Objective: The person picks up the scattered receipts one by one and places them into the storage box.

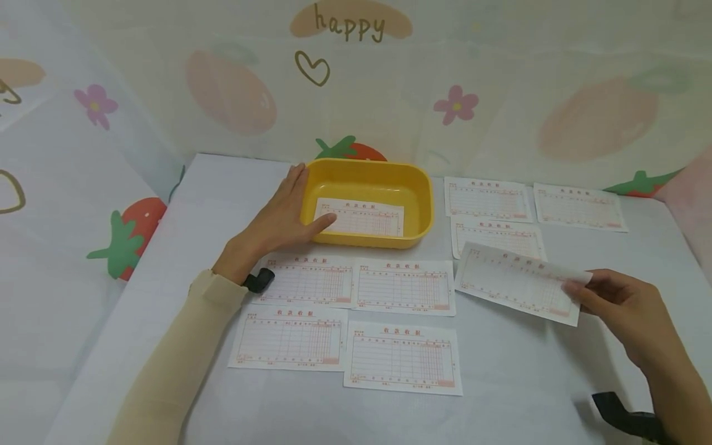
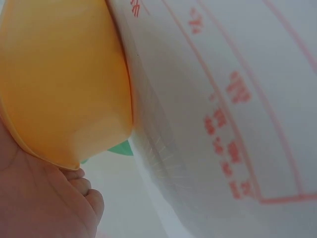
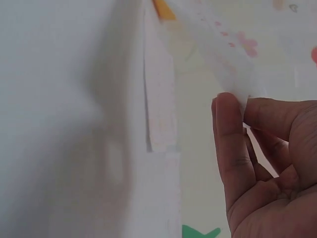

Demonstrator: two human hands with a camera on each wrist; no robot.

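Note:
My left hand holds the left end of a yellow plastic tray, its thumb over the front rim and its fingers along the left side. Inside the tray lies a white receipt slip with red print. On the right, my right hand pinches the right end of another receipt slip between thumb and fingers. That slip is raised and tilted above the table, its left end overlapping a lying slip in the head view. In the right wrist view the pinched slip is seen nearly edge-on.
Several receipt slips lie in front of the tray on the white table. Two more, a left one and a right one, lie right of the tray. A printed cloth hangs behind the table.

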